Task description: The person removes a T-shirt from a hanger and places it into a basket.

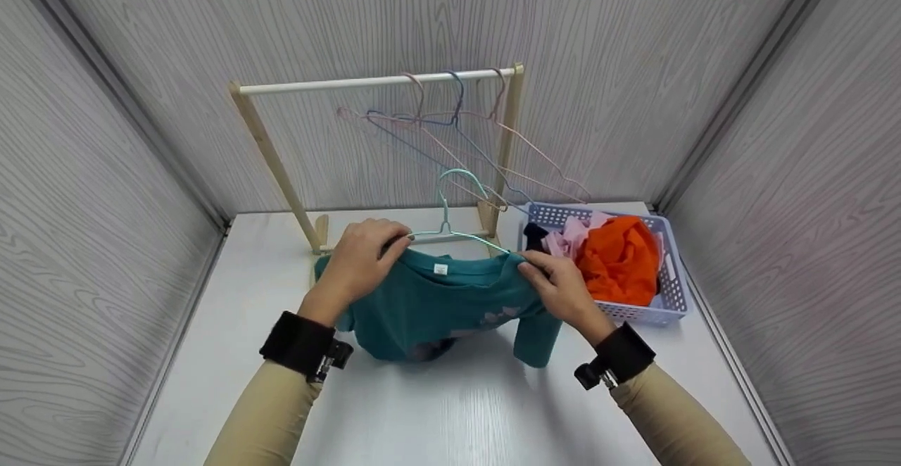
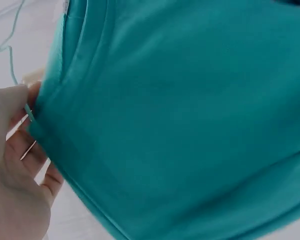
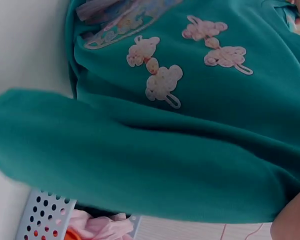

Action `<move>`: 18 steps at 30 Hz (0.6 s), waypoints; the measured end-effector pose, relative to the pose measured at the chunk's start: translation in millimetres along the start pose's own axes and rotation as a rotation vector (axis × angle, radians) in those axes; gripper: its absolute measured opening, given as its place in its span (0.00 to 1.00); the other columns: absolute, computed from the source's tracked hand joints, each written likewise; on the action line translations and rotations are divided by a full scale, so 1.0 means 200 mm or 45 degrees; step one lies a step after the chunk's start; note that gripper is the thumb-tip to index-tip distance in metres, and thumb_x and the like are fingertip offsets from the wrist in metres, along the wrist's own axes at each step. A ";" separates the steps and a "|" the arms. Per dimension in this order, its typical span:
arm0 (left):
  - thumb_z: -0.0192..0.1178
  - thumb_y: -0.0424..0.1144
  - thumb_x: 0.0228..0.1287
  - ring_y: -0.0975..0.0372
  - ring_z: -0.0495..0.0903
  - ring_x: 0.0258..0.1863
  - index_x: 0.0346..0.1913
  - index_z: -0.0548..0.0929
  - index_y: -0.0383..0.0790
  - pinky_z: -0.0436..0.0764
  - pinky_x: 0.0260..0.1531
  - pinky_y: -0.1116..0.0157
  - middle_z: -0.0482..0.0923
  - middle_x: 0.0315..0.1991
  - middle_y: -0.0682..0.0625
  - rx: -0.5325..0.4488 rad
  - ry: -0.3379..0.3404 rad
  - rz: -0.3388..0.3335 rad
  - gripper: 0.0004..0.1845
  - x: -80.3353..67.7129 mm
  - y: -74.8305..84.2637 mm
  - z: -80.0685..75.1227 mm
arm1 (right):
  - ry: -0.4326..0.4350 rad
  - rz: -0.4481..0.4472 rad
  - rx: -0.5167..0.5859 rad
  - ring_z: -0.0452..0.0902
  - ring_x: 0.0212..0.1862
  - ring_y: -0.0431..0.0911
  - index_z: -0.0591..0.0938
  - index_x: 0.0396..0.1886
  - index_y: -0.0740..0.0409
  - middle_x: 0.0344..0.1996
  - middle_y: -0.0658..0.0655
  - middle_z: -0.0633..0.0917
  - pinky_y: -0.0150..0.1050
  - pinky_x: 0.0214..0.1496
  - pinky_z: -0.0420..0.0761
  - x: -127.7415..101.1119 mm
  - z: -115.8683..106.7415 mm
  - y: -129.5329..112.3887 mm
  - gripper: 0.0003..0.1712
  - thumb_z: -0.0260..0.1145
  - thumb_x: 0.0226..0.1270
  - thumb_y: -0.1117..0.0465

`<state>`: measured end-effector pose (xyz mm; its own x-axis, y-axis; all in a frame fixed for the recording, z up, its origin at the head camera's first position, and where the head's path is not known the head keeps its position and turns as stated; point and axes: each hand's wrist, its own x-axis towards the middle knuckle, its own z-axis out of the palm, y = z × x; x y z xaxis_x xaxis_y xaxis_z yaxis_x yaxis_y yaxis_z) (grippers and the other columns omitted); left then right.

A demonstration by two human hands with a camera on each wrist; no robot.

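A teal long-sleeved shirt (image 1: 436, 304) hangs over the white table, its neckline around a mint-green clothes hanger (image 1: 445, 205) whose hook points up. My left hand (image 1: 362, 255) pinches the hanger's wire at one shoulder; in the left wrist view, thumb and fingers (image 2: 35, 155) meet at the wire beside the collar. At the other shoulder, my right hand (image 1: 559, 286) pinches the shirt fabric over the hanger's arm. One sleeve (image 3: 140, 160) dangles below that hand. Pale floral appliqués (image 3: 162, 82) decorate the front. Most of the hanger's lower part is hidden inside the shirt.
Behind the shirt stands a rack with wooden posts and a white rail (image 1: 324, 84). Two pink hangers and a blue hanger (image 1: 461, 100) hang from it. A lilac perforated basket (image 1: 676, 269) at right holds orange cloth (image 1: 619, 262), pink cloth and dark cloth. Grey-white panels enclose the table.
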<state>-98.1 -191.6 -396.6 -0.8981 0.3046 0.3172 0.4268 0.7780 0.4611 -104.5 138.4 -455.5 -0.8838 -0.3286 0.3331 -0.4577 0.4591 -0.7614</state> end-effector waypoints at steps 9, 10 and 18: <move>0.48 0.46 0.76 0.64 0.77 0.30 0.42 0.82 0.47 0.76 0.35 0.63 0.82 0.34 0.53 -0.049 -0.189 0.146 0.12 0.02 0.10 0.05 | -0.129 0.006 0.084 0.76 0.42 0.43 0.83 0.53 0.46 0.44 0.48 0.86 0.34 0.47 0.78 0.00 0.00 0.04 0.14 0.58 0.74 0.54; 0.48 0.46 0.76 0.64 0.74 0.28 0.41 0.81 0.48 0.74 0.33 0.64 0.81 0.31 0.54 -0.051 -0.209 0.148 0.12 0.02 0.10 0.05 | -0.112 0.004 0.072 0.77 0.41 0.42 0.84 0.51 0.47 0.43 0.48 0.87 0.33 0.47 0.79 0.00 -0.01 0.05 0.13 0.59 0.73 0.55; 0.48 0.45 0.76 0.66 0.67 0.23 0.33 0.75 0.46 0.66 0.25 0.68 0.65 0.21 0.57 0.078 -0.171 0.233 0.13 -0.05 0.05 0.06 | 0.079 0.003 -0.247 0.86 0.40 0.46 0.89 0.42 0.56 0.38 0.53 0.90 0.42 0.46 0.85 -0.02 -0.06 0.16 0.09 0.67 0.65 0.62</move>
<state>-87.0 -180.7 -404.2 -0.8141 0.5108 0.2763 0.5803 0.7337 0.3536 -116.7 164.7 -474.6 -0.8863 -0.2787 0.3698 -0.4606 0.6122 -0.6427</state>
